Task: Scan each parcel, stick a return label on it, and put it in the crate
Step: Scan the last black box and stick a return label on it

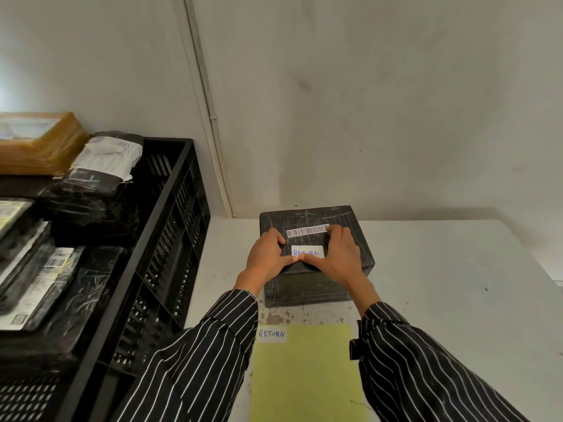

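A black plastic-wrapped box parcel (307, 284) stands on the white table (441, 269) by the wall. A white barcode strip (307, 230) runs across its top. Below the strip lies a white label marked RETURN (307, 250). My left hand (268, 257) rests on the top left of the parcel and my right hand (342, 257) on the top right. Both thumbs press flat along the label's near edge, touching each other. The black slatted crate (170, 226) stands to the left and holds several wrapped parcels (91, 190).
A yellow-green backing sheet (304, 376) lies on the table in front of the parcel, with one more white RETURN label (272, 334) at its top left corner. A tan taped parcel (39, 144) sits at the crate's far left. The wall stands right behind the table.
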{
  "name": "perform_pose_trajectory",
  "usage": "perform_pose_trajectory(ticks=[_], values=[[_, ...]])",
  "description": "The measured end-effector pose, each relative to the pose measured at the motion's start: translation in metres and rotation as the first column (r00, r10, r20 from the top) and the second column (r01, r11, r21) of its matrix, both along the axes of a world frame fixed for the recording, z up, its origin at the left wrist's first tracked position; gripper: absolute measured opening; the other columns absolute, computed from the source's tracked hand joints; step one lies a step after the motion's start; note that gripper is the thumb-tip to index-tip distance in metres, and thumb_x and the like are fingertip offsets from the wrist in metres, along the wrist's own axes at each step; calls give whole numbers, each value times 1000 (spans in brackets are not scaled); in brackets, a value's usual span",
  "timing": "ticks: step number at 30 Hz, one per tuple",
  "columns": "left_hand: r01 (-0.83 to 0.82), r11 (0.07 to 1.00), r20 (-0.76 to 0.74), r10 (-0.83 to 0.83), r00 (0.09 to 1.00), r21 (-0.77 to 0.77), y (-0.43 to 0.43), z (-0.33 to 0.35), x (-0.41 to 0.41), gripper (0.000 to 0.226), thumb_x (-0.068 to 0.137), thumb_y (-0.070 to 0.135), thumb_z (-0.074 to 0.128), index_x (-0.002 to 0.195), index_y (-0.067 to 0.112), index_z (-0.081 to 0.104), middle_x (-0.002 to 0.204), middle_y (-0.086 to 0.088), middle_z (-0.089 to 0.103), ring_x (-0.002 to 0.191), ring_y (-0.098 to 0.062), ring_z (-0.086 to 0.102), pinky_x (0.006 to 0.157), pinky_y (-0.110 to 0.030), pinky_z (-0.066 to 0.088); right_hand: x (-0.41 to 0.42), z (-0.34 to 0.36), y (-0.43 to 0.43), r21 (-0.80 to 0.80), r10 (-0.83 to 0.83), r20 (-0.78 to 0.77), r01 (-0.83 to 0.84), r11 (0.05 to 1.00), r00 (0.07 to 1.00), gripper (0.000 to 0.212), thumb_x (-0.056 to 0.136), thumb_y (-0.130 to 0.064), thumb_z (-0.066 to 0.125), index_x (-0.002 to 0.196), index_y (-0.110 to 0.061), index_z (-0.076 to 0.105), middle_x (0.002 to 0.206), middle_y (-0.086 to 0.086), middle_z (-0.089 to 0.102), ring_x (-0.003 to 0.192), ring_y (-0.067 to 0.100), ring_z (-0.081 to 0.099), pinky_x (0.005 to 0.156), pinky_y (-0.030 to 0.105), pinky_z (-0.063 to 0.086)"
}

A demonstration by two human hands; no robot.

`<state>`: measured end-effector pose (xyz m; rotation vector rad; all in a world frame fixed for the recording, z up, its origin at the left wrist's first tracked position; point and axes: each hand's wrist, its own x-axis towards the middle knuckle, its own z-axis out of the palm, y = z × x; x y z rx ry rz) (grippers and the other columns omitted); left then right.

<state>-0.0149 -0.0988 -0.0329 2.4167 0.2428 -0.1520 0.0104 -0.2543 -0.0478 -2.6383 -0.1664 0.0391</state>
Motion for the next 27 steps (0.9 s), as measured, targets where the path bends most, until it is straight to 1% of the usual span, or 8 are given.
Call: perform_pose_trajectory(ticks=[3,7,12,15,18,22,24,27], values=[[-13,1000,85,13,996,10,-4,-3,-8,47,83,28,69,122,15,46,110,-8,54,83,-14,48,74,-26,43,-2,-3,10,-41,-68,55,71,997,996,87,72,-63,65,131,-8,35,128,9,42,117,26,44,92,38,36],[45,981,165,-77,983,190,-11,-12,-18,48,94,30,54,139,28,38,110,-4,45,86,-13,46,68,-19,40,-2,-6,11,44,-122,105,118,992,987,59,86,-44,60,129,-8,41,125,10,47,113,25,47,91,36,36],[-67,987,232,32,972,146,-20,-18,-22,31,97,37,45,113,12,50,95,2,47,64,-6,39,45,-13,32,-6,-3,8,168,-152,104,133,977,983,30,93,-13,52,122,-7,46,120,11,50,107,25,51,92,34,35],[-79,966,268,10,963,246,-22,-16,-30,34,97,34,47,123,13,49,112,-5,49,88,-10,45,66,-13,39,-11,0,2,202,-121,67,106,974,990,31,93,-9,51,124,-8,45,124,12,45,109,26,47,92,33,37],[-124,934,326,9,945,336,-21,-19,-38,43,94,39,50,131,17,49,125,-5,39,111,-17,37,91,-26,39,-16,0,-9,-10,-174,176,178,984,969,46,90,-28,58,129,-10,42,133,16,37,120,29,38,100,39,34],[-305,952,85,305,949,-8,-18,-22,-38,76,87,47,58,145,13,21,143,-15,23,132,-29,28,107,-41,35,-21,-5,-31,59,-390,-57,393,918,919,88,77,-59,63,137,-5,27,139,21,32,128,36,35,103,49,32],[-330,911,-68,323,944,-248,-17,-23,-37,78,88,45,57,147,13,16,142,-15,29,130,-31,34,105,-43,38,-22,-9,-37,300,-382,-231,439,847,895,83,75,-55,68,130,-3,34,129,18,44,117,35,48,96,48,44],[-326,831,-102,315,944,-450,-18,-20,-43,70,92,37,55,146,18,16,138,-13,43,124,-30,45,104,-43,41,-31,-10,-44,484,-319,-250,404,776,914,64,78,-45,70,121,-5,42,120,16,54,105,31,57,89,46,51]])
